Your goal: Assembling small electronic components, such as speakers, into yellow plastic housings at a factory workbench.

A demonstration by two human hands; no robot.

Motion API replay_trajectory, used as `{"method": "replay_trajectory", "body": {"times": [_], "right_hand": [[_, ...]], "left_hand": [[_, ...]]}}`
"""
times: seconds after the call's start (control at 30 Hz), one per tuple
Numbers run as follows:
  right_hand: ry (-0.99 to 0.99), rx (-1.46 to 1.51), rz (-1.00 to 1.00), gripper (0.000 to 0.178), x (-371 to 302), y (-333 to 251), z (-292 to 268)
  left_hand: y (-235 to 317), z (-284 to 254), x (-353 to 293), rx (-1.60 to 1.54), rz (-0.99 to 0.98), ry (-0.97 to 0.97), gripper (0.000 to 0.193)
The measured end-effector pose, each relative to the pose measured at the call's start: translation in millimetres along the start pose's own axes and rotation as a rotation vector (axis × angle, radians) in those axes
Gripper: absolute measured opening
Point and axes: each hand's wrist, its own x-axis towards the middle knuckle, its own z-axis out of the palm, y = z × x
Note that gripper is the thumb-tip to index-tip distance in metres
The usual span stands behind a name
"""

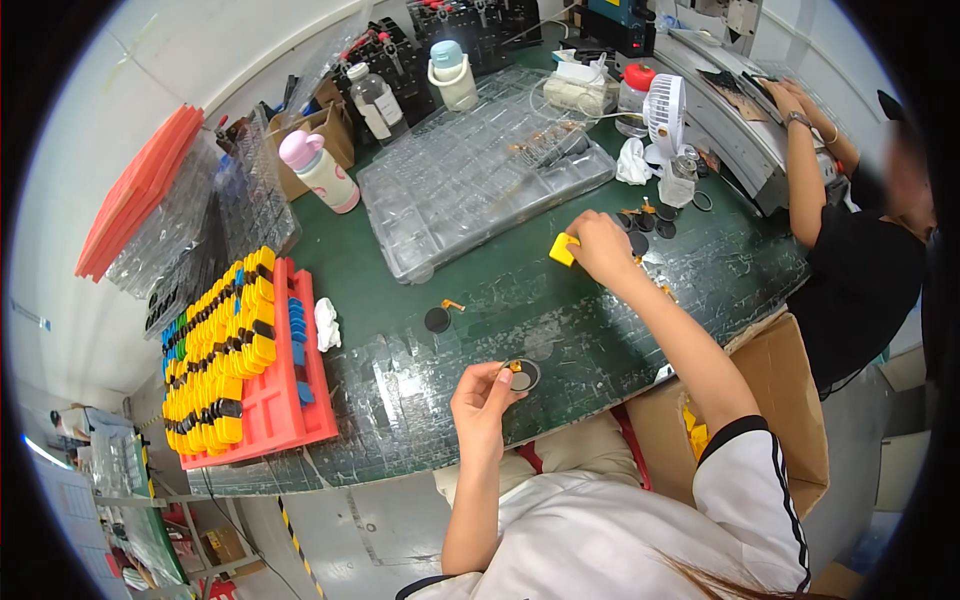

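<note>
Near the table's front edge, my left hand [481,405] pinches a round dark disc [523,377] with a grey centre and a small gold-coloured tab under my thumb. Farther right and away from me, my right hand [604,250] grips a small yellow plastic piece [562,250] by its right side. Just beyond that hand lies a group of black discs [664,222], some with orange flex strips. Another black disc [437,319] with an orange strip lies alone on the green tabletop [390,390], left of both hands.
A red tray [322,390] of yellow, black and blue pieces stands at left. Clear plastic trays [440,215] cover the back middle, with bottles [375,100] behind. A white fan [664,112] stands back right. A cardboard box [780,400] sits at the right edge; a co-worker [860,250] works beyond.
</note>
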Motion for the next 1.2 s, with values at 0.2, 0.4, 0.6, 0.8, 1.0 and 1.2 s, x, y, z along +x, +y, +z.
{"method": "replay_trajectory", "body": {"times": [0.2, 0.4, 0.6, 0.8, 1.0, 1.2], "right_hand": [[-0.2, 0.237, 0.134, 0.011, -13.0, -21.1, -10.2], [-0.153, 0.09, -0.101, 0.019, -16.3, -15.7, -8.0], [-0.412, 0.389, 0.123, 0.019, -28.3, -47.5, -59.7], [-0.631, 1.246, 0.121, 0.026, -51.9, -67.4, -95.0], [-0.713, 1.241, 0.16, 0.028, -59.7, -68.2, -100.2], [-0.634, 1.36, 0.303, 0.021, -84.7, -70.2, -95.4]], "left_hand": [[10.0, -0.7, -0.2, -0.061, 0.028, 0.009, 0.009], [12.7, -0.2, -2.1, -0.082, 0.037, 0.019, 0.009], [11.0, -5.8, -3.6, -0.037, 0.049, 0.04, 0.009], [17.9, -3.3, -5.4, 0.026, 0.057, 0.023, 0.011], [23.5, -1.4, -10.0, -0.015, 0.052, -0.032, 0.011], [28.0, 2.4, -12.7, -0.19, 0.079, -0.004, 0.01]]}}
